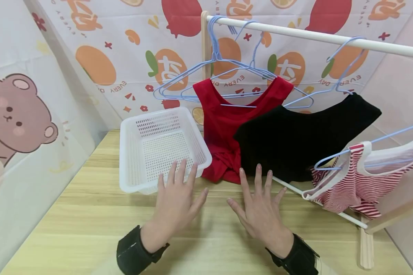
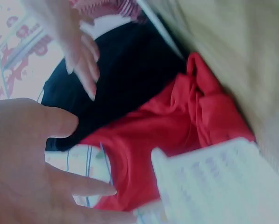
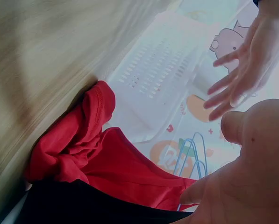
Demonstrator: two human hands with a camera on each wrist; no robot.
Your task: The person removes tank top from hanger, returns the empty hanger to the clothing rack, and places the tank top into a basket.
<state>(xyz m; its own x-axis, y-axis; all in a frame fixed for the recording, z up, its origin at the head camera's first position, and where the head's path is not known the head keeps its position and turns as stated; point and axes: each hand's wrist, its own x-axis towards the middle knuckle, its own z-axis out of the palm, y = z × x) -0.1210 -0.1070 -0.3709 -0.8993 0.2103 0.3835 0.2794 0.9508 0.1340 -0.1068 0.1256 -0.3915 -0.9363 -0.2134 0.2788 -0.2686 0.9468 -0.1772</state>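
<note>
My left hand (image 1: 174, 200) is held palm down with its fingers spread, just in front of the white plastic basket (image 1: 130, 183); it holds nothing. To its right my right hand (image 1: 261, 210) has its fingers straight and apart, near the lower edge of the black garment (image 1: 282, 145), also holding nothing. A red sleeveless top (image 1: 220, 126) hangs on a blue hanger (image 1: 251, 68), its bottom bunched on the table. The black garment hangs from another blue hanger (image 1: 340, 82) and overlaps the red top. Farther right is a red-and-white striped top (image 1: 371, 183) on a hanger.
A white rod (image 1: 309, 36) on a wooden post (image 1: 206, 46) carries the hangers, several bunched at its left end. A lower white bar (image 1: 347, 220) meets a wooden foot (image 1: 366, 248) on the table (image 1: 72, 221). Printed cloth (image 1: 117, 23) covers the walls behind.
</note>
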